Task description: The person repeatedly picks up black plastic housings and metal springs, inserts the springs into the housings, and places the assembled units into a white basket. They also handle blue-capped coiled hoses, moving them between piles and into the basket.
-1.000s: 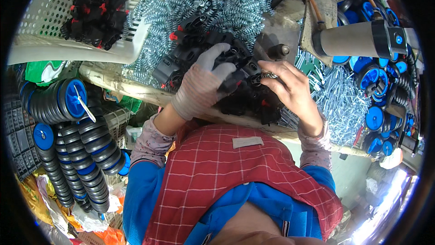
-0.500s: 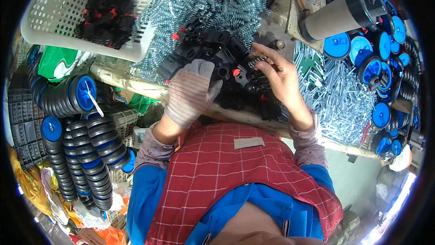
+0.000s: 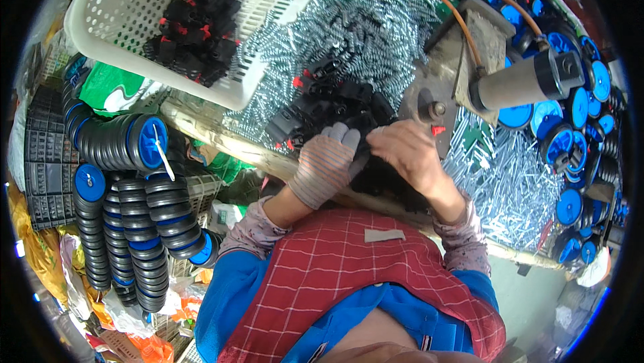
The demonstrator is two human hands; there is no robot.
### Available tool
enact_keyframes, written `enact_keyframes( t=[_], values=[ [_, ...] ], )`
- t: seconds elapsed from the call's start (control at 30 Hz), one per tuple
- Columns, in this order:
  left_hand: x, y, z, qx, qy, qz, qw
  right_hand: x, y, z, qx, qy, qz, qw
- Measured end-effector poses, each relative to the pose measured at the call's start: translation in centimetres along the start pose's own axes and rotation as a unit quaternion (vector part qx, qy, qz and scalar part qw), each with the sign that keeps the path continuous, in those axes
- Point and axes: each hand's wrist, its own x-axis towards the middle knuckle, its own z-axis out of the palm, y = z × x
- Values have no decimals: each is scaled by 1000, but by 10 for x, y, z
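My left hand (image 3: 325, 167), in a striped grey glove, is closed round a black plastic part (image 3: 361, 160), mostly hidden by the fingers. Close beside it, my bare right hand (image 3: 414, 156) has its fingers bent and pinched together at that part; whatever sits in the pinch is hidden. Just beyond both hands lies a heap of black plastic housings (image 3: 335, 105), some with red tabs. Behind the heap spreads a large pile of metal coil springs (image 3: 362, 34).
A white perforated basket (image 3: 181, 81) holds black and red parts at the far left. To the right stand a pneumatic cylinder (image 3: 513, 84) and a pile of metal pins (image 3: 513, 188), with blue-hubbed wheels (image 3: 570, 207) beyond. Stacked black wheels (image 3: 117, 141) fill the left side.
My right hand has moved in to meet my left hand, and the springs seen in its fingers are now hidden. The whole view has shifted, with the bench appearing lower and further right.
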Motion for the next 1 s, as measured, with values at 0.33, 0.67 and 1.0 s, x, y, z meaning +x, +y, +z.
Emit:
enact_keyframes(
  t=[0.33, 0.67, 1.0],
  values=[
    [-6, -5, 12, 66, 121, 15, 990, -24, -7, 2, -43, 14, 81, 996],
    [-18, 3, -7, -18, 171, 54, 984, -161, -23, -90, -198, 218, 240, 925],
    [-21, 4, -14, -100, 154, 105, 977, -550, 46, -314, -457, 338, 674, 472]
  ],
)
